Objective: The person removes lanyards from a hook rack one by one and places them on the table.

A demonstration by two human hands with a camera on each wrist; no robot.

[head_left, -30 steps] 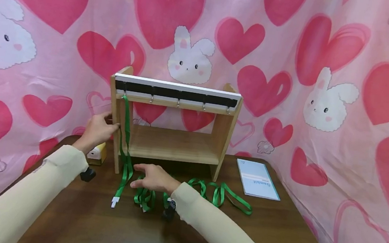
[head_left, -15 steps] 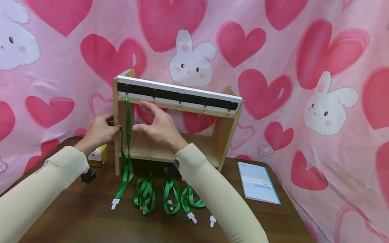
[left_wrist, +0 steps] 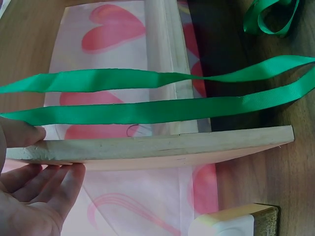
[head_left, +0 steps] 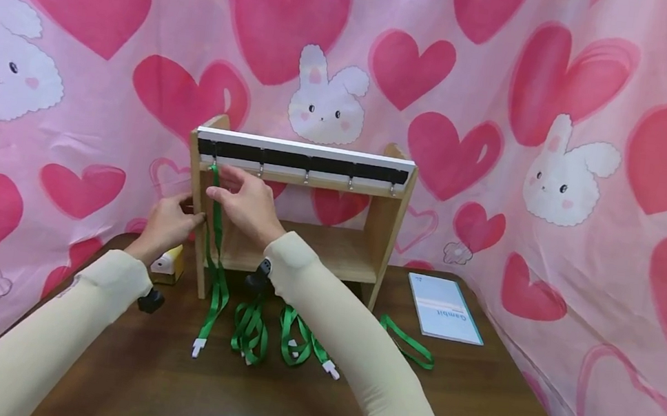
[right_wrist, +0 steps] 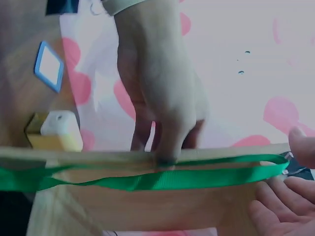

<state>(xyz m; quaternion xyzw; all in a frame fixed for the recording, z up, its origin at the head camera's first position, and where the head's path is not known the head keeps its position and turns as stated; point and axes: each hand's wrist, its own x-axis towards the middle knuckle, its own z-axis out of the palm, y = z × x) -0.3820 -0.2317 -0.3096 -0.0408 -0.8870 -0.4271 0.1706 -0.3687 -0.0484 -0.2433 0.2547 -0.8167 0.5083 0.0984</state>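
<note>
A green lanyard [head_left: 218,222] hangs from the leftmost hook of a wooden rack [head_left: 297,249], its white clip [head_left: 198,347] down at the table. My left hand [head_left: 167,226] holds the rack's left side panel [left_wrist: 147,151], thumb on one face and fingers on the other in the left wrist view. Up near the hook, my right hand [head_left: 249,204] reaches to the lanyard's top with thumb and fingers apart. In the right wrist view the strap's looped end [right_wrist: 270,169] lies between that thumb and the fingers, with no pinch visible.
Several hooks line the black strip [head_left: 308,162] on the rack. Green lanyards [head_left: 251,333] lie coiled on the table, some partly behind my right arm. Left of the rack stands a small yellow box [head_left: 170,264]; a light-blue notebook [head_left: 446,308] lies to the right.
My right hand has risen from over the coiled lanyards and moved left to the top of the hanging one. The left hand keeps its place on the side panel.
</note>
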